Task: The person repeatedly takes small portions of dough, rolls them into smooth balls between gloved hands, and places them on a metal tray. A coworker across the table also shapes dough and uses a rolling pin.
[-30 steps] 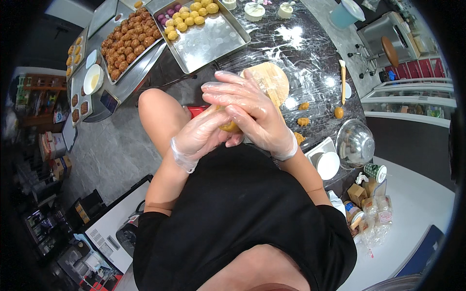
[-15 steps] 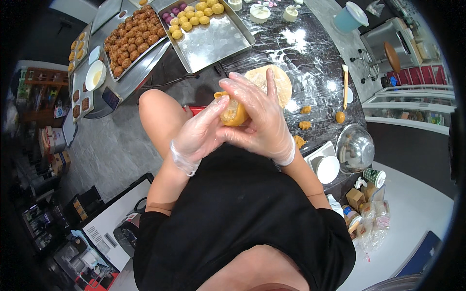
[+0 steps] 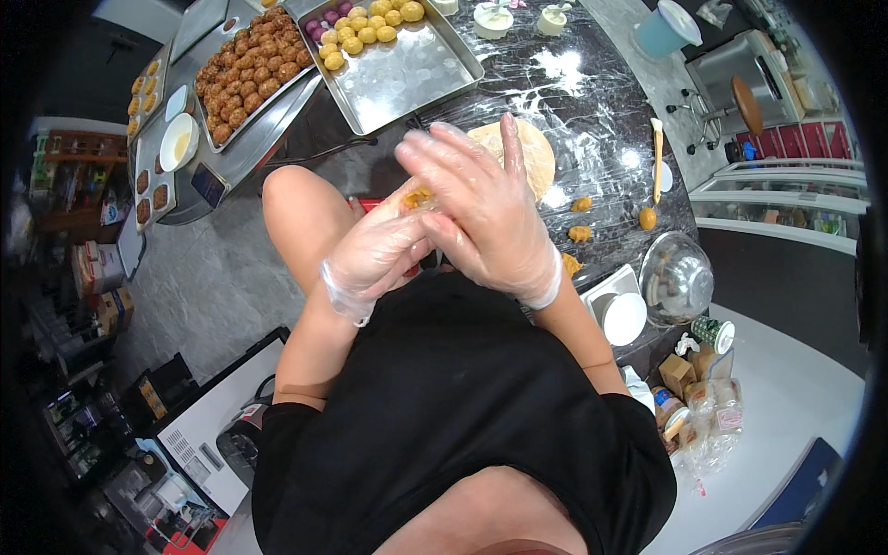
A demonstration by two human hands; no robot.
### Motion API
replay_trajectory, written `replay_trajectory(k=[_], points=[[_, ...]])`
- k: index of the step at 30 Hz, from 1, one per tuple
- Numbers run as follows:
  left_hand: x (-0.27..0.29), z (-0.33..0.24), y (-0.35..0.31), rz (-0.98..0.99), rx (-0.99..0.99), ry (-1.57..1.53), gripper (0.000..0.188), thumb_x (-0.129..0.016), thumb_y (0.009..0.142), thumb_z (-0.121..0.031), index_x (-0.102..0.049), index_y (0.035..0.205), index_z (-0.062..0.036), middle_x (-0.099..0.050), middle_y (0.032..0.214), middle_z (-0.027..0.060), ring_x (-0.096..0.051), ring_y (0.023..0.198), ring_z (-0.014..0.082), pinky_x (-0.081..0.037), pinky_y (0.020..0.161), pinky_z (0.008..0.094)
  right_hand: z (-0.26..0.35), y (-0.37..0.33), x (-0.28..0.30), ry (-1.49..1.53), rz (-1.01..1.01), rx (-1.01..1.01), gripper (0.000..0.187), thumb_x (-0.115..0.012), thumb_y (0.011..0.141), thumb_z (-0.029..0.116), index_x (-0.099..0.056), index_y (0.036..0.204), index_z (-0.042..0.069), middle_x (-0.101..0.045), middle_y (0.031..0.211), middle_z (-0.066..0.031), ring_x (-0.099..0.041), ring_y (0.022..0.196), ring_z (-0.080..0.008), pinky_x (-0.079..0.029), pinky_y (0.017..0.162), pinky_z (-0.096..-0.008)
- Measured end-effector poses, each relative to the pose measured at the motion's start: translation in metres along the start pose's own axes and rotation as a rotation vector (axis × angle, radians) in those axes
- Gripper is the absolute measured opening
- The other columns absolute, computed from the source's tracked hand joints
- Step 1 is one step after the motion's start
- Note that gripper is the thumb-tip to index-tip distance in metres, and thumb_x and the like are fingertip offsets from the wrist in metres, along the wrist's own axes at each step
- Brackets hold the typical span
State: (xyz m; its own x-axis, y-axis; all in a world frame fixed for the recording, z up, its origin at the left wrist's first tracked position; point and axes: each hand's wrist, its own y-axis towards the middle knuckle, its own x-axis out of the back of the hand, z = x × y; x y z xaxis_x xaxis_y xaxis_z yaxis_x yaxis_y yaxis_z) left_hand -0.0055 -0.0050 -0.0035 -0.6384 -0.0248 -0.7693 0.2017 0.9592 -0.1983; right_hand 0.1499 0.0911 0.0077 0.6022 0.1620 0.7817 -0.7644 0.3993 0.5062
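Both my hands wear clear plastic gloves and are cupped together above the dark marble counter [image 3: 601, 102]. My left hand [image 3: 375, 254] lies underneath and my right hand [image 3: 486, 217] covers it from above. Between the palms sits an orange-yellow dough ball [image 3: 416, 197], mostly hidden, only a small patch showing. A flat round of pale dough [image 3: 532, 153] lies on the counter just behind my right hand.
A steel tray [image 3: 407, 69] with several yellow and purple balls stands at the back. Left of it is a tray of browned balls [image 3: 250, 65]. Small orange dough pieces [image 3: 580, 233], a wooden spatula [image 3: 657, 157], a glass bowl [image 3: 677, 277] and white dishes [image 3: 622, 317] lie at right.
The dough ball was exposed between my fingers half a second ago; now my right hand has closed over it, hiding most of it. Both hands stay pressed together.
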Motion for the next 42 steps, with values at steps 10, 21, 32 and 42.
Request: replay_trajectory(k=[10, 21, 32, 42], points=[[-0.011, -0.012, 0.007, 0.038, 0.073, 0.021, 0.054, -0.055, 0.102, -0.014, -0.032, 0.150, -0.0040, -0.049, 0.141, 0.0106, -0.051, 0.130, 0.0183, -0.045, 0.106, 0.0326, -0.009, -0.011, 0.007, 0.471, -0.056, -0.137, 0.066, -0.075, 0.083, 0.043, -0.053, 0.135, 0.010, -0.063, 0.129, -0.0118, -0.060, 0.122, -0.0307, -0.012, 0.115, -0.0673], [-0.019, -0.010, 0.003, -0.030, 0.059, 0.187, 0.062, -0.055, 0.103, -0.019, -0.023, 0.154, -0.0067, -0.043, 0.147, 0.0097, -0.049, 0.132, 0.0182, -0.044, 0.107, 0.0347, -0.004, -0.007, 0.011, 0.015, -0.024, -0.009, 0.060, -0.061, 0.091, 0.047, -0.052, 0.140, 0.013, -0.059, 0.132, -0.0099, -0.048, 0.134, -0.0331, -0.009, 0.115, -0.0689], [-0.015, -0.011, 0.004, 0.017, 0.108, 0.093, 0.053, -0.052, 0.103, -0.017, -0.031, 0.149, -0.0017, -0.050, 0.139, 0.0117, -0.053, 0.127, 0.0182, -0.046, 0.106, 0.0349, -0.009, -0.010, 0.014, 0.351, 0.023, -0.088, 0.064, -0.080, 0.078, 0.043, -0.057, 0.130, 0.014, -0.065, 0.127, -0.0099, -0.054, 0.130, -0.0296, -0.013, 0.116, -0.0672], [-0.016, -0.012, 0.002, 0.001, 0.080, 0.209, 0.058, -0.057, 0.101, -0.015, -0.031, 0.151, -0.0043, -0.052, 0.136, 0.0108, -0.054, 0.125, 0.0183, -0.048, 0.100, 0.0314, 0.001, -0.007, 0.018, 0.174, 0.063, -0.048, 0.067, -0.069, 0.085, 0.049, -0.052, 0.141, 0.015, -0.057, 0.136, -0.0117, -0.048, 0.134, -0.0335, -0.017, 0.113, -0.0691]])
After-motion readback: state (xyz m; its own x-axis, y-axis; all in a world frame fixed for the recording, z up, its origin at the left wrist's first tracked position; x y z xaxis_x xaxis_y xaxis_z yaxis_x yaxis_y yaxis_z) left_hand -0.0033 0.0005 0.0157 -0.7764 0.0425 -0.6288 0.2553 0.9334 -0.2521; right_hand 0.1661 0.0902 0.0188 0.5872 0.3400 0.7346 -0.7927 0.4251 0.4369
